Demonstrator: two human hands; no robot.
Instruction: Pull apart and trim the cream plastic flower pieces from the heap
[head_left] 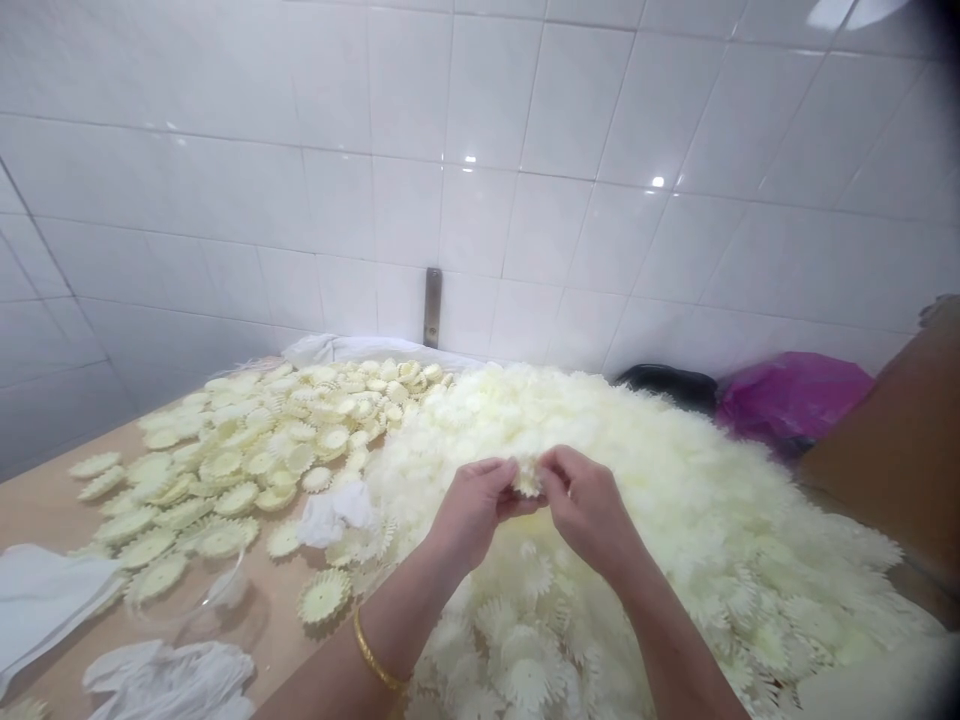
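A small pale yellow piece with a notched edge [528,477] is pinched between my two hands, above a large heap of pale, frilly pieces [645,480]. My left hand [476,505] holds its left side with closed fingers, and a gold bracelet circles that wrist. On its right side, my right hand [589,505] grips it between thumb and fingers. The fingers partly cover the piece. Left of the heap, many round, scalloped yellowish discs [232,465] are spread over the tan table [292,650].
Crumpled white tissue [337,512], a clear plastic cup [225,585], white paper [45,600] and white cloth or plastic [172,680] lie at the left. A purple bag [795,395], a black item [667,385] and a brown object [892,450] are at the right. A tiled wall [480,120] stands behind.
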